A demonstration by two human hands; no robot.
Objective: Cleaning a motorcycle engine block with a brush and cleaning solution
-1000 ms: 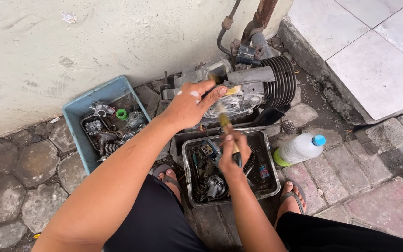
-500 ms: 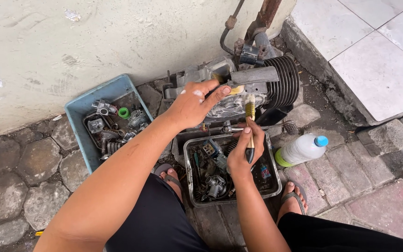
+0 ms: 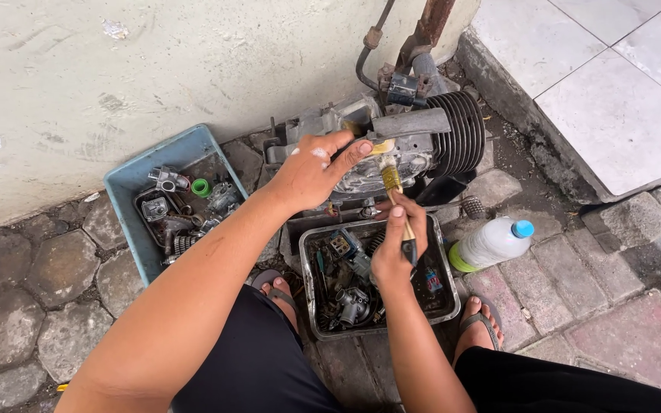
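The left hand (image 3: 311, 172) lay spread, palm down, over the crankcase of a small engine (image 3: 392, 145) that sat on the paving against the wall, its finned cylinder toward three o'clock. It steadied the engine rather than gripped it.

The right hand (image 3: 395, 248) was closed around the dark handle of a paintbrush (image 3: 392, 187), fingers wrapped low on the shaft, with the brass ferrule and bristles pointing to twelve o'clock and touching the engine casing.

The engine looked heavy, rigid cast metal, probably greasy and slick, with thin fins that could chip; the solid case seemed the safest place to brace it. The brush looked light and stiff, best held low on the handle.

A metal tray (image 3: 441, 310) of parts lay just below the engine at six o'clock, a blue tub (image 3: 128, 183) at nine o'clock, and a plastic bottle (image 3: 491, 243) at four o'clock.
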